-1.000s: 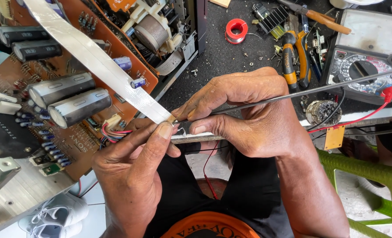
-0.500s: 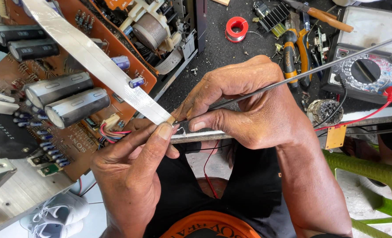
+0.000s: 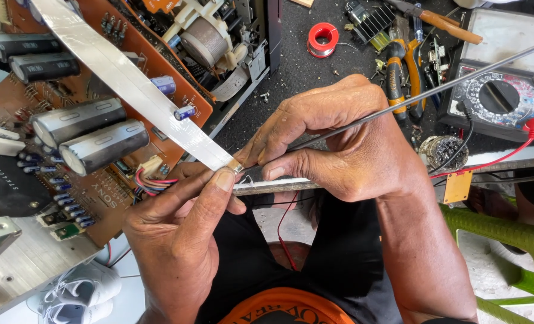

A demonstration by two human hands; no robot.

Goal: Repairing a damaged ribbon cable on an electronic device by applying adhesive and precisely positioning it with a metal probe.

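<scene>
My left hand pinches the near end of a long flat grey ribbon cable between thumb and forefinger. The cable runs up and left across an orange-brown circuit board. My right hand grips a thin dark metal rod like a pen; its tip meets the cable end at my left fingertips. The rod's far end runs up and right over an analog multimeter. Both hands rest at the table's front edge.
Large silver and black cylindrical capacitors stand on the board at left. A red solder spool, orange-handled pliers, a black heat sink and a red probe lead lie on the dark bench. A green chair is at right.
The rod's far end has swung slightly upward to the right. Both hands stay at the cable end, almost unmoved.
</scene>
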